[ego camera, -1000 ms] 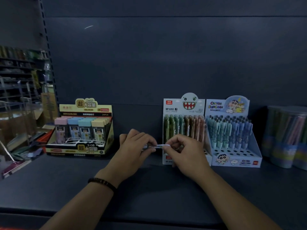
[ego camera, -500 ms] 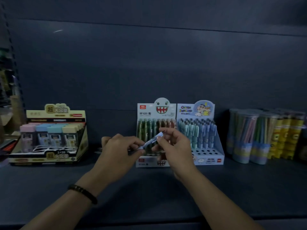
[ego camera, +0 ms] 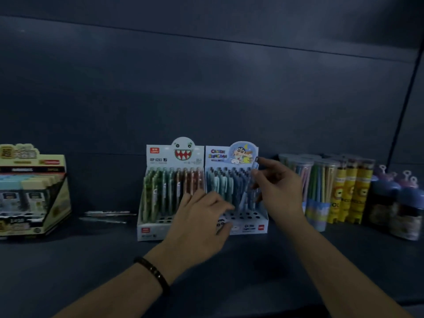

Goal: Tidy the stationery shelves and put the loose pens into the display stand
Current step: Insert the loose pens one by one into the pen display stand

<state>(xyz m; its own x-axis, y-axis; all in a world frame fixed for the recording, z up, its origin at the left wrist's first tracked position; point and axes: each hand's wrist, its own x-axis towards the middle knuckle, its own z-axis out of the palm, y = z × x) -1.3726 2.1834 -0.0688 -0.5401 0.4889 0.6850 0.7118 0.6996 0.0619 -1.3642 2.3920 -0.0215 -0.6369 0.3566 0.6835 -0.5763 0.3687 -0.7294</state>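
1 pen (ego camera: 252,184), pale blue, stands near upright in the right hand (ego camera: 280,191). It is pinched between thumb and fingertips partway down the barrel, clicker end up, index finger lifted off. Tip hangs over the right rear of the blue cartoon display stand (ego camera: 252,227), among pens seated there; the upright hold probably lines it up with a free hole. Whether the tip has entered a hole: hidden. Left hand (ego camera: 202,221) hovers low at the stand's front, fingers loosely spread, nothing in it. Likely placed to steady the card box; contact too blurred to tell. White toothy-face stand (ego camera: 156,230) touches the blue one on its left. 2 or more loose pens (ego camera: 105,216) lie flat on the shelf (ego camera: 91,260) just beyond it, not yet stowed. Clear pencil tubes (ego camera: 319,180) stand to the right.
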